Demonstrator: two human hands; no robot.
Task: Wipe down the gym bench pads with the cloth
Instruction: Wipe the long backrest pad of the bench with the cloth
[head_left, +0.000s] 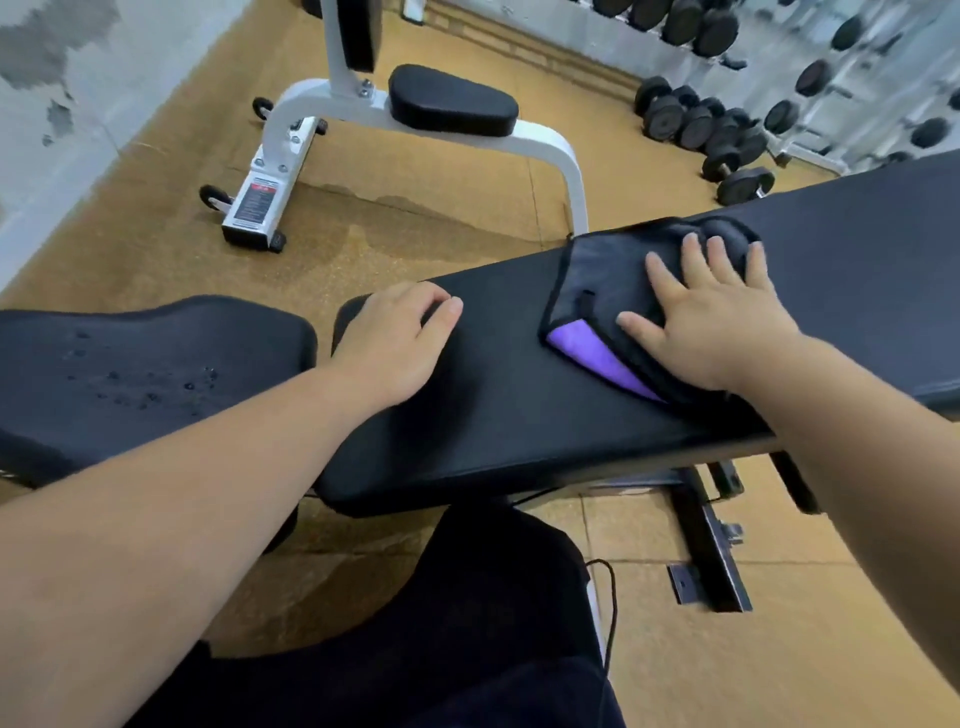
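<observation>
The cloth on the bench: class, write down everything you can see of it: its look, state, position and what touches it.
The cloth looks like soft dark grey fabric with black stitched edging and a small black tab. A purple layer shows at its near corner. It lies folded and rumpled, bunched at its far end, on the long black bench pad. The right hand presses flat on it with fingers spread. Nothing else touches it.
</observation>
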